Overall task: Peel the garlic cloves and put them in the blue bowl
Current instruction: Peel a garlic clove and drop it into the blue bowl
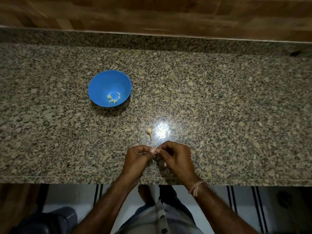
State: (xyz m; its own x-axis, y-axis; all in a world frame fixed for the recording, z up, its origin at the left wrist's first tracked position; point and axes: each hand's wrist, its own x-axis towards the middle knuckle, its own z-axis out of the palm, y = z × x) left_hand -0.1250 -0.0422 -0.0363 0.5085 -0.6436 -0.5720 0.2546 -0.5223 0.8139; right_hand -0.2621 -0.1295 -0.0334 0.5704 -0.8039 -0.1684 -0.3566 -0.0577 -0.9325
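Observation:
The blue bowl point(101, 81) stands on the granite counter at the left, with several peeled garlic cloves point(113, 98) lying in its bottom. A remnant of the garlic bulb point(149, 131) with its stem lies on the counter just beyond my hands. My left hand point(138, 157) and my right hand point(175, 156) meet fingertip to fingertip near the counter's front edge, both pinching a small garlic clove point(154, 150) that is almost wholly hidden between the fingers.
The granite counter point(219, 107) runs wide to both sides, with a raised back ledge and a wooden wall behind. A bright light reflection sits beside the bulb. A small dark object point(294, 53) lies at the far right back. Below the front edge are the floor and my legs.

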